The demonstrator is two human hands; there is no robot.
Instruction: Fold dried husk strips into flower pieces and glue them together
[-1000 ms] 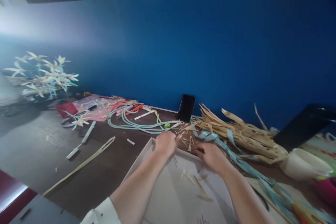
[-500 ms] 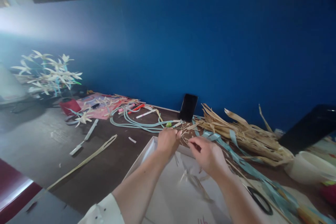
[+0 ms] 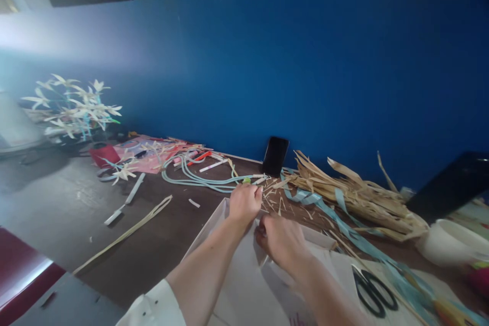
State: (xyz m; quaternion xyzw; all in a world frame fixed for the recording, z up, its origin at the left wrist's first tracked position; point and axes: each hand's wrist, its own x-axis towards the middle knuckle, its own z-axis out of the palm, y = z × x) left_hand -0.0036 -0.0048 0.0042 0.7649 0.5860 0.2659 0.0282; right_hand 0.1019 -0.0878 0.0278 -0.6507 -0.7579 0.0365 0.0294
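Observation:
My left hand (image 3: 246, 201) is closed in a pinch over the far left part of a shallow white box (image 3: 208, 225). What its fingers hold is hidden behind them. Just to the right and a little nearer, my right hand (image 3: 281, 240) is curled shut above the inside of the box, and its grip is hidden too. Thin straw-coloured scraps (image 3: 280, 205) lie on the dark table beyond both hands. A bit of bright green (image 3: 246, 181) shows right behind the left hand.
Black-handled scissors (image 3: 372, 288) lie on the right. Dried husks (image 3: 344, 196) and pale blue ribbon (image 3: 355, 239) are behind them, near a white bowl (image 3: 454, 242). A phone (image 3: 275, 156) leans on the blue partition. Pale blue cord (image 3: 191, 182) and husk flowers (image 3: 80, 107) are left.
My right hand has moved left and toward me, lower into the box and closer to the left hand. The left hand has barely moved. More of the scissors shows.

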